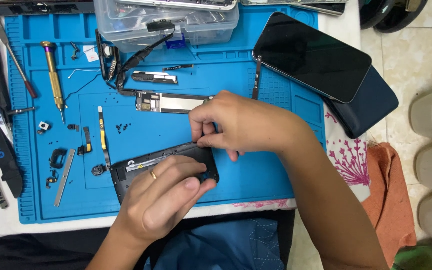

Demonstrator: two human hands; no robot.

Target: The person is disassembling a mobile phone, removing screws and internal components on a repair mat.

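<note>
Head view: black phone frame [141, 165] on blue mat [256, 175], gripped by left hand [163, 197] and right hand [241, 125].

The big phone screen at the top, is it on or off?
Off. The phone screen is plain black and lights nothing, lying flat on a dark blue case at the edge of the blue mat.

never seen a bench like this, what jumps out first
Two bare hands meet mid-mat over an opened black phone body: the left hand steadies it from below and the right hand pinches its top edge. Beneath lies a bright blue work mat strewn with small parts, a dark phone screen resting at its upper right.
</note>
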